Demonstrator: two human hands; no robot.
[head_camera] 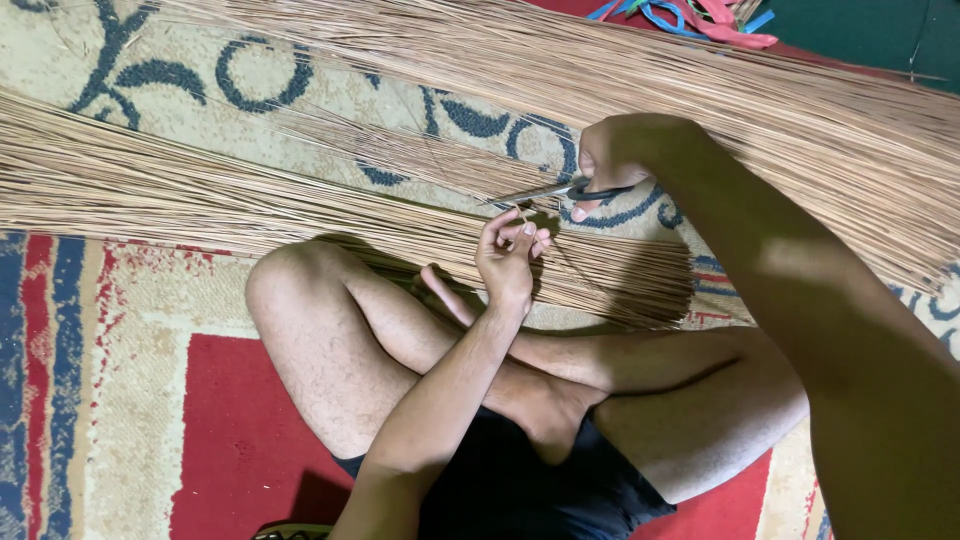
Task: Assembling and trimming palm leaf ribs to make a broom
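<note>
The person sits cross-legged on a patterned carpet (120, 400) of red, cream and blue, with two long bundles of thin tan broom sticks fanned across it: a near bundle (200, 200) running from 9 o'clock toward the centre, and a far bundle (800, 110) sweeping from 12 o'clock down to 3 o'clock. The left hand (508, 258), just below centre, has its fingers pinched narrow on one thin stick (520, 212), which stands up from the fingertips. The right hand (622, 152), at about 1 o'clock from the left, is closed through the dark handles of a pair of scissors (555, 190), whose blades point toward 9 o'clock and meet the stick just above the left fingertips. That closeness is the main risk, as I judge it: a slip of the blades could nick the left fingers. The stick is so slight that it may bend or slide between the blades rather than cut cleanly. A cut end could also spring away into the bundles and be lost. Coloured plastic strips (690, 18) lie at 12 o'clock, well apart.
</note>
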